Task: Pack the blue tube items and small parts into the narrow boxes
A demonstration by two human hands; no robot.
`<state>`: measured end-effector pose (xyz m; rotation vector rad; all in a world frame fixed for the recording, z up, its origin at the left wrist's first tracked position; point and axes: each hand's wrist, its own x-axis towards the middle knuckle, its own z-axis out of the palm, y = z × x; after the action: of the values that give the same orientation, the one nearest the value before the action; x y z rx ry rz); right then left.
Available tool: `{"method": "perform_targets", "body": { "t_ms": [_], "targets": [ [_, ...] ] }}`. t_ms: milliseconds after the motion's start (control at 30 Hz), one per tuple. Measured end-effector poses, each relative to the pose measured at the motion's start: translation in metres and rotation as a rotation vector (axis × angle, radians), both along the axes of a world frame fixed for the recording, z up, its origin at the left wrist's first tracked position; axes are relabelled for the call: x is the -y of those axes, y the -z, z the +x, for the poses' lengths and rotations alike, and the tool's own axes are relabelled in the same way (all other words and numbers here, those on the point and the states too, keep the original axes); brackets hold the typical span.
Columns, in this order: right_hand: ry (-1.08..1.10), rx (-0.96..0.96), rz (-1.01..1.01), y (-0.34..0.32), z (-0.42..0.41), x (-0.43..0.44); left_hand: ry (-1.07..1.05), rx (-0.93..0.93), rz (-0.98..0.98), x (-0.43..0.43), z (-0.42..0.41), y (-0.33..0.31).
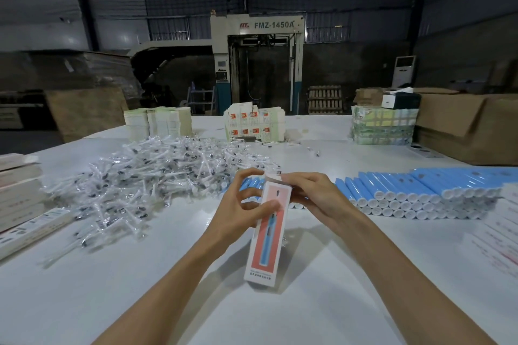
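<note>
A narrow white box (pixel 266 244) with a salmon front panel and a printed blue tube stands tilted above the table centre. My left hand (pixel 241 202) grips its upper left side, thumb across the front. My right hand (pixel 311 193) pinches the flap at the box's top end. Blue tubes (pixel 414 190) with white caps lie stacked in rows to the right, and a few more (pixel 249 185) show behind my hands. A big heap of small parts (pixel 145 179) in clear wrappers lies to the left.
The white table (pixel 308 302) spreads below my arms. Finished boxes (pixel 22 204) stack at the left edge. Flat carton stacks (pixel 159 120), (pixel 252 123) and a wrapped bundle (pixel 384 126) stand at the back, and a brown carton (pixel 471 126) stands far right. Printed sheets (pixel 499 244) lie right.
</note>
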<state>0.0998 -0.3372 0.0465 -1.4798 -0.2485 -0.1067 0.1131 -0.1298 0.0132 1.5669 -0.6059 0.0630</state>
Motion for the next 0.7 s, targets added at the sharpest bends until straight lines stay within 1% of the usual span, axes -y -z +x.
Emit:
{"method": "perform_targets", "body": {
  "t_ms": [133,533,700],
  "targets": [
    [-0.057,-0.003,-0.013,-0.0015,-0.0002,0.0026,-0.014,0.021,0.007,0.0004,0.0001,0.0011],
    [0.015,0.065,-0.074,0.0029,-0.0001,-0.0018,-0.032,0.101,0.032,0.0015,-0.0007,0.0017],
    [0.017,0.056,-0.082,0.0036,0.0005,-0.0009,-0.029,0.117,0.041,0.0013,-0.0008,0.0033]
  ]
}}
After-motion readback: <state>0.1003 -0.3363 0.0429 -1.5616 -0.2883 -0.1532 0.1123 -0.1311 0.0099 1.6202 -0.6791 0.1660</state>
